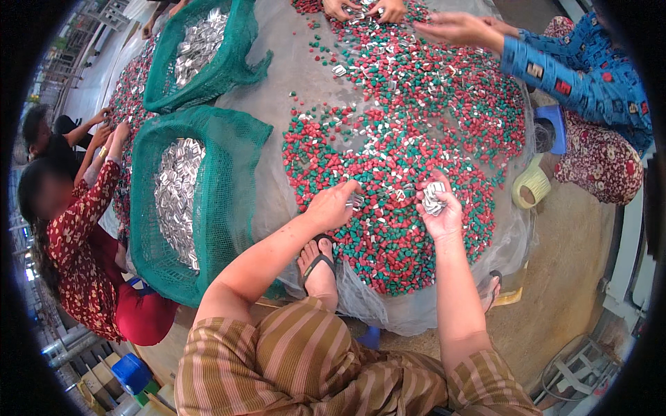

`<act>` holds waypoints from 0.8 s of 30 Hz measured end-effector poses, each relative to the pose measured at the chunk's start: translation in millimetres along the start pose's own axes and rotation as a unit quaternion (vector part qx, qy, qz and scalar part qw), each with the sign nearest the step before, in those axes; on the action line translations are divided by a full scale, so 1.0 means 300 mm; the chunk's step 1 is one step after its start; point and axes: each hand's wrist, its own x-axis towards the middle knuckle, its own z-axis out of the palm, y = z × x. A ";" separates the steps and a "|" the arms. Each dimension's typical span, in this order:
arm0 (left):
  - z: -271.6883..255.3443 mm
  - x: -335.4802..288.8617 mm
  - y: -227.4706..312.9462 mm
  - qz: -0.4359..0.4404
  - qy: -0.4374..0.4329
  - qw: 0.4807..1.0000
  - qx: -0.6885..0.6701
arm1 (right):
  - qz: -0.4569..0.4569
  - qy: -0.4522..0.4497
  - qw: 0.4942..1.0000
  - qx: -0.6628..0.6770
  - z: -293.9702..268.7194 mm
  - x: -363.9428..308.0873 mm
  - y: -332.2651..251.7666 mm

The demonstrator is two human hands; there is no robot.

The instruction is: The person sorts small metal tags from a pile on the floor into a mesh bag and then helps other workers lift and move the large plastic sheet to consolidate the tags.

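My right hand [447, 220] is palm up with its fingers curled round a handful of small silvery metal pieces [433, 199]. To its left, my left hand [331, 206] is closed just above the pile, with a few metal pieces [356, 202] showing at its fingertips. Both hands are over a broad heap of small red and green pebble-like chips [388, 243]. More silvery pieces lie scattered among the chips. Their exact kind is too small to make out.
On the left stand two baskets lined with green netting, a near one [142, 229] and a far one [154, 80], both holding silvery pieces. Co-workers' hands [461, 29] reach over the far side. Another person [76, 229] sits at left. Plastic sheeting [267, 194] lies under the heap.
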 end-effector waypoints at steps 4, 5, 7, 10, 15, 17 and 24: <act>0.018 0.013 -0.045 0.040 0.000 0.998 0.043 | 0.047 -0.014 0.995 0.083 0.081 -0.011 0.015; 0.019 0.019 -0.047 0.028 -0.013 0.999 0.043 | 0.047 -0.034 0.995 0.080 0.086 -0.011 0.016; 0.013 0.022 -0.054 0.062 0.005 0.998 -0.010 | 0.054 -0.030 0.995 0.075 0.116 -0.013 0.021; 0.025 0.066 -0.063 -0.059 -0.043 0.907 -0.416 | 0.060 -0.028 0.995 0.067 0.169 -0.018 0.043; 0.016 0.069 -0.011 -0.040 -0.055 0.900 -0.431 | 0.055 -0.014 0.998 0.011 0.196 -0.006 0.075; 0.025 0.064 -0.048 -0.018 -0.023 0.956 -0.293 | 0.024 0.060 0.997 -0.050 0.206 -0.004 0.089; 0.079 0.006 -0.071 0.133 0.008 0.990 0.033 | -0.205 0.124 0.768 -0.595 -0.016 0.070 0.107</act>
